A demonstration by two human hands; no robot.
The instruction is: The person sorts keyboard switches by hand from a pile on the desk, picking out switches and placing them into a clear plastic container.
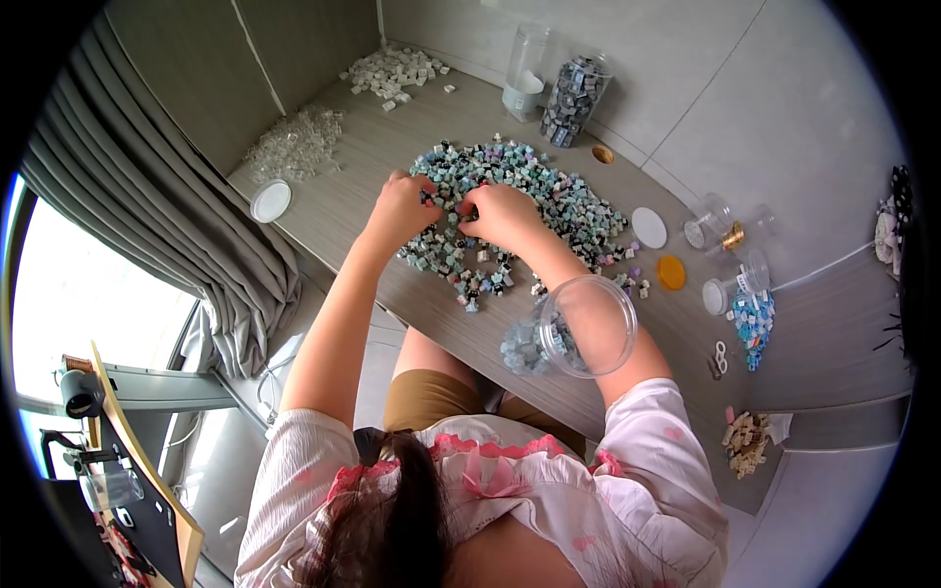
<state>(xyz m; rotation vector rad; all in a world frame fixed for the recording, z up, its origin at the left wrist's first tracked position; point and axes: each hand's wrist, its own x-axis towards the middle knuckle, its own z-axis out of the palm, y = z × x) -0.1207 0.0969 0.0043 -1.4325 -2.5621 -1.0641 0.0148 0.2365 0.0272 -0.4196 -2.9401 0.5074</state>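
Grey tiled wall [676, 59] on the far side, grey curtain [167, 186] hanging on the left, and a wood-look table [377, 132] filling most of my head view. The pile of small blue-green pieces [549, 186] sits mid-table, and both hands are at its near left part. Left hand [400, 208] has its fingers bent in at the pile; right hand [502, 216] is just beside it, thumb and fingers curled close. I honestly can't tell from here whether either is clamped on a piece.

My guess on handling: hard plastic, super light, stiff, kinda slick, not very fragile. I'd pinch one piece by opposite sides with fingertips, gently, or its neighbours will probably skitter. Watch the right forearm too: the clear jar [527, 345] with grey-blue bits overlaps it in my view, and it looks easy to knock.
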